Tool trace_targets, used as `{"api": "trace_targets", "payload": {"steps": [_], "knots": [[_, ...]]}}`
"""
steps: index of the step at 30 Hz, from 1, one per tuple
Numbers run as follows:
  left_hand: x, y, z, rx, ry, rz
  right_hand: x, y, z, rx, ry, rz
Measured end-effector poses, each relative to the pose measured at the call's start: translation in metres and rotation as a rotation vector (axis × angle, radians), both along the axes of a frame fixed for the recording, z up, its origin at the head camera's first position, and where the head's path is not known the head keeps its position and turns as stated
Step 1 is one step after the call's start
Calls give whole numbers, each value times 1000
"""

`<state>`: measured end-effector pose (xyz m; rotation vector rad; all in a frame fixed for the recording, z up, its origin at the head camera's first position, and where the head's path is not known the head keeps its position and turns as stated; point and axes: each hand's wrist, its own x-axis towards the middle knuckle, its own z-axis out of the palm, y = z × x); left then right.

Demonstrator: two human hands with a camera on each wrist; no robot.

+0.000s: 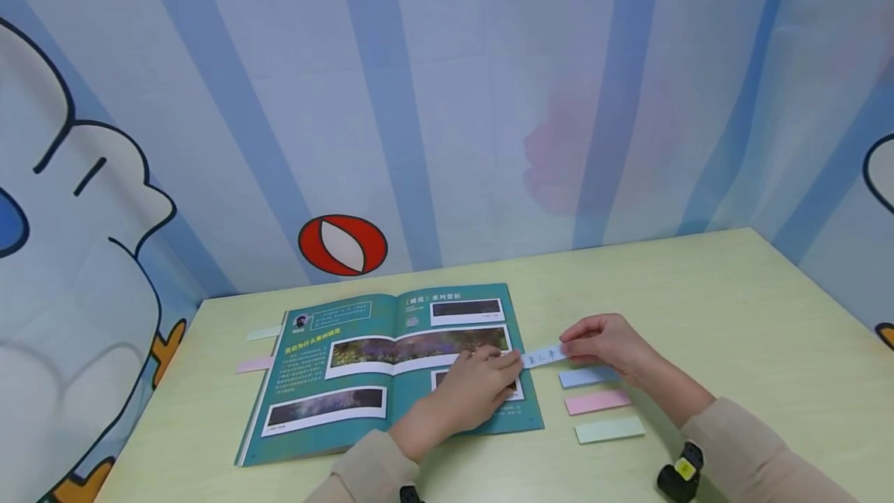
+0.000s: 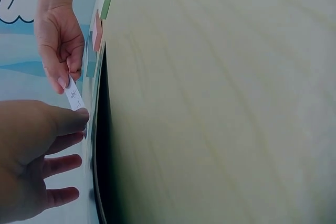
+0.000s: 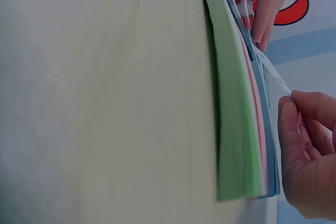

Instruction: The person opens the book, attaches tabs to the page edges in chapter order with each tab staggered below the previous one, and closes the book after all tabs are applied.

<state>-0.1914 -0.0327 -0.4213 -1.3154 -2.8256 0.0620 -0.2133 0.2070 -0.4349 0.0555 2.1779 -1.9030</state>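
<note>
An open magazine [image 1: 279, 445] with teal pages lies on the table. My left hand [image 1: 473, 390] rests on its right page, fingers fairly straight, with fingertips pressing near the left end of a light blue sticky tab [image 1: 543, 356] that bears handwriting. This tab juts out past the page's right edge. My right hand [image 1: 606, 344] pinches its outer end between thumb and fingers. In the left wrist view, the left hand [image 2: 31, 153] has its thumb at the near end of the tab. The right wrist view shows the right hand [image 3: 310, 150] gripping the other end, the tab slanting between both hands.
Right of the magazine lie a blue sticky-note pad [image 1: 587, 377], a pink pad [image 1: 597, 402] and a green pad [image 1: 610, 431] in a column. A pale green tab [image 1: 264, 333] and a pink tab [image 1: 254, 365] stick out from the magazine's left edge. A printed curtain [image 1: 475, 138] hangs behind the table.
</note>
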Motion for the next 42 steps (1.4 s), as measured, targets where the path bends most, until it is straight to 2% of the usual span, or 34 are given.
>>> {"api": "trace_targets", "payload": {"steps": [10,19,24,33,39,42], "knots": [[0,3,-2,-17,-4,-8,-1,-1,0,16,-14,7],[3,9,4,-113,30,-36,-4,1,1,110,-50,43],[2,12,3,-121,22,-25,-6,0,3,178,-72,57],[-3,13,-4,-67,-18,6,-10,-1,-2,221,-108,47],[-5,16,-5,-97,-14,61,-10,-3,-1,203,-114,46],[-5,16,-4,-100,-4,69,-10,-3,1,201,-111,49]]}}
